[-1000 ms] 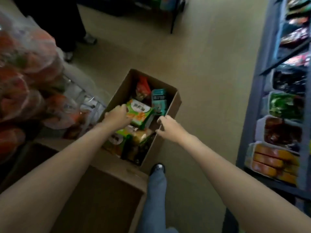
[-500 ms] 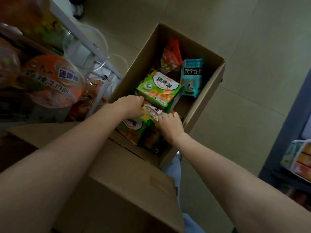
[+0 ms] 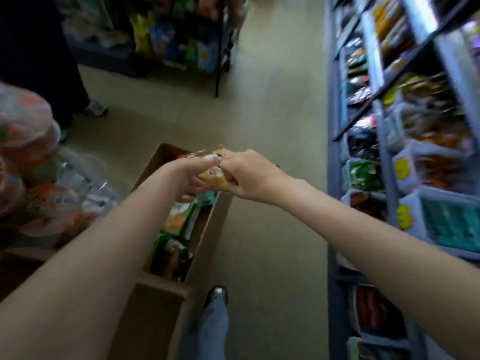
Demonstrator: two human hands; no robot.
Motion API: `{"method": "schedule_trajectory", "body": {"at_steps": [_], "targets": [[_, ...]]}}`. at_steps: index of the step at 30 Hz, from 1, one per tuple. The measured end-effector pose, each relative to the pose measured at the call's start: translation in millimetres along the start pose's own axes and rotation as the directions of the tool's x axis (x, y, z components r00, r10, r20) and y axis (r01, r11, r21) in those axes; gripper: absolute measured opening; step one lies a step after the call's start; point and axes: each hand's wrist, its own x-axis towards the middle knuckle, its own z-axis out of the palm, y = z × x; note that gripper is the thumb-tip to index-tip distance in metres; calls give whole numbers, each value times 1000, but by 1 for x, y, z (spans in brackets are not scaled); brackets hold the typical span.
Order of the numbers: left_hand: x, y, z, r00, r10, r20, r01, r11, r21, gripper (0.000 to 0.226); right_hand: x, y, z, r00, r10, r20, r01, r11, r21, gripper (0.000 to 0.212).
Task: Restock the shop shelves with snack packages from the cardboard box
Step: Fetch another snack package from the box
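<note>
Snack package held above the cardboard box, between both hands: right hand fingers curled round it; left hand gripping its other side.

Dim, motion-blurred, wide-angle warping at edges.

The bare floor runs as an open lane up the middle; on the right the shelves wall it in, their bins packed with packets; on the left a cardboard box stands open, its inside crowded with snack packets, and beside it bagged goods bulge outward; a person's dark legs stand at the far left; a far rack closes the lane's end; a shoe rests just beside the box.
</note>
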Motion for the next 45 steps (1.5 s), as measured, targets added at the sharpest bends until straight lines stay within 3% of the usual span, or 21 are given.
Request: {"method": "schedule_trajectory", "body": {"at_steps": [2, 4, 6, 7, 9, 11, 13, 14, 16, 18, 20, 24, 26, 30, 32, 35, 38, 41, 45], "targets": [[-36, 22, 42, 988, 136, 74, -133, 990, -45, 30, -59, -3, -39, 995, -4, -101, -7, 994, -108, 19], [-78, 41, 86, 930, 332, 154, -314, 940, -132, 21, -127, -5, -74, 987, 30, -158, -50, 991, -126, 17], [-124, 58, 127, 841, 508, 185, -480, 859, -178, 19, -201, -13, -112, 936, 196, -292, -220, 974, -51, 25], [-151, 67, 148, 781, 585, 217, -568, 811, -142, 29, -241, -15, -130, 869, 310, -385, -334, 943, 5, 29], [-206, 82, 194, 648, 690, 323, -713, 698, -63, 58, -323, -14, -167, 647, 566, -511, -585, 798, 143, 40], [-260, 93, 248, 525, 726, 444, -802, 596, -27, 74, -404, -19, -207, 389, 787, -479, -761, 567, 314, 61], [-318, 96, 308, 367, 728, 579, -883, 468, -29, 60, -476, -39, -241, 213, 894, -394, -752, 407, 518, 76], [-345, 96, 339, 294, 719, 630, -916, 400, -29, 49, -506, -53, -254, 155, 919, -362, -709, 359, 607, 73], [-396, 92, 396, 162, 670, 725, -966, 259, -23, 42, -558, -86, -271, 67, 930, -362, -623, 323, 713, 50], [-438, 91, 448, 37, 584, 811, -993, 109, -34, 53, -607, -118, -280, -38, 916, -400, -611, 296, 734, 31], [-477, 85, 491, -90, 491, 866, -995, -19, -93, 63, -649, -151, -283, -153, 875, -459, -585, 293, 756, 27], [-535, 48, 558, -335, 350, 874, -928, -283, -243, 39, -712, -209, -277, -484, 698, -527, -563, 213, 799, 30], [-555, 25, 581, -425, 282, 860, -878, -359, -316, 30, -732, -237, -271, -579, 624, -525, -561, 163, 812, 31], [-572, -18, 611, -556, 142, 819, -790, -395, -469, 36, -761, -285, -254, -664, 535, -522, -542, 137, 829, 17], [-572, -34, 622, -615, 69, 786, -710, -481, -514, 45, -773, -308, -247, -713, 484, -507, -534, 93, 840, 15], [-579, -56, 635, -649, 12, 760, -598, -626, -500, 57, -796, -336, -234, -775, 388, -499, -532, 28, 847, 13], [-589, -83, 646, -683, 45, 729, -598, -607, -523, 54, -816, -358, -220, -803, 311, -508, -548, -55, 834, 12], [-600, -111, 665, -676, -8, 737, -572, -625, -531, 54, -842, -370, -210, -823, 252, -509, -539, -65, 840, 14], [-614, -150, 688, -570, -55, 820, -634, -604, -482, 65, -877, -367, -208, -855, 271, -441, -470, -51, 881, 25]]}}
